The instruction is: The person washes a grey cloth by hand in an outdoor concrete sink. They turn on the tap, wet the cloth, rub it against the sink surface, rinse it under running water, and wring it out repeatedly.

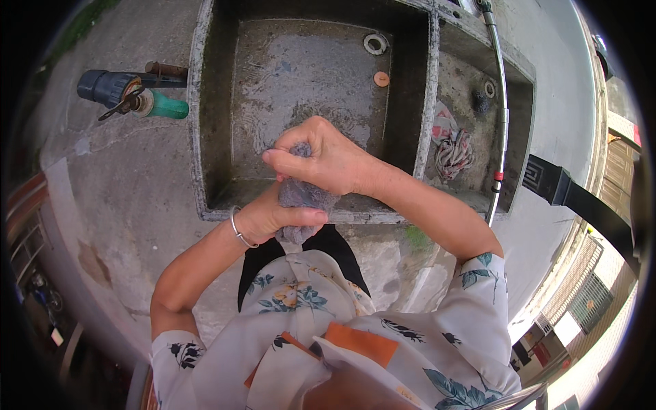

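A bunched grey cloth is squeezed between both hands above the near wall of a concrete sink. My right hand is the upper one, its fist closed round the cloth, with a tuft poking out between thumb and fingers. Below it my left hand, a silver bangle at the wrist, grips the lower part with its thumb across the front. The cloth's lower end bulges out beneath the left hand. Shallow water covers part of the sink floor under the hands.
A round drain and an orange disc lie on the sink floor. The right compartment holds a crumpled striped cloth and a dark scouring pad. A metal pole crosses it. At left, a pipe fitting and green tap part adjoin the sink.
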Available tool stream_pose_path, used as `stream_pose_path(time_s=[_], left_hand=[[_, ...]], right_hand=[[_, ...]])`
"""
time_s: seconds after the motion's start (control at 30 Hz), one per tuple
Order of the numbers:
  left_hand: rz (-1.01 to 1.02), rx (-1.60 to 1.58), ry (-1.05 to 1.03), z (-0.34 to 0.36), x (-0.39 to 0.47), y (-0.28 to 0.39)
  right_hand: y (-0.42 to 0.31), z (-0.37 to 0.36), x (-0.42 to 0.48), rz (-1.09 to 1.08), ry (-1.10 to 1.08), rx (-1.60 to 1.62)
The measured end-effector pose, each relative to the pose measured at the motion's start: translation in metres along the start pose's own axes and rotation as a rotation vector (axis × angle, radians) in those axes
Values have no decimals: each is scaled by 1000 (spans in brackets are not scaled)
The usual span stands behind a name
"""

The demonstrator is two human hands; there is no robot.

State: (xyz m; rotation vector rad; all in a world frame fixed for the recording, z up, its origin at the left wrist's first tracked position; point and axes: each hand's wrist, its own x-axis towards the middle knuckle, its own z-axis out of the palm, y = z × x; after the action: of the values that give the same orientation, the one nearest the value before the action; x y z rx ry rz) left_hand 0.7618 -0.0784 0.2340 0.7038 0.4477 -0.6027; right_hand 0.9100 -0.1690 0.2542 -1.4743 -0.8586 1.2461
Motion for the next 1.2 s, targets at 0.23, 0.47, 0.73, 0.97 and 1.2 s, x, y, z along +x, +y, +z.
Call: stream_pose_path(time_s=[0.23, 0.47, 0.73, 0.97, 1.2], left_hand=[[-74, 129, 345, -21, 36, 9], [50, 357, 543, -64, 74, -8], [187, 486, 666, -93, 98, -36], [3, 632, 509, -104, 91, -33], [65, 952, 769, -103, 102, -48]], right_hand=[[38, 4, 31, 61, 262, -246], [86, 6, 64, 91, 431, -364], [135, 13, 85, 202, 498, -337], [158, 11, 87, 347, 556, -277], [179, 13, 92, 391, 602, -308]])
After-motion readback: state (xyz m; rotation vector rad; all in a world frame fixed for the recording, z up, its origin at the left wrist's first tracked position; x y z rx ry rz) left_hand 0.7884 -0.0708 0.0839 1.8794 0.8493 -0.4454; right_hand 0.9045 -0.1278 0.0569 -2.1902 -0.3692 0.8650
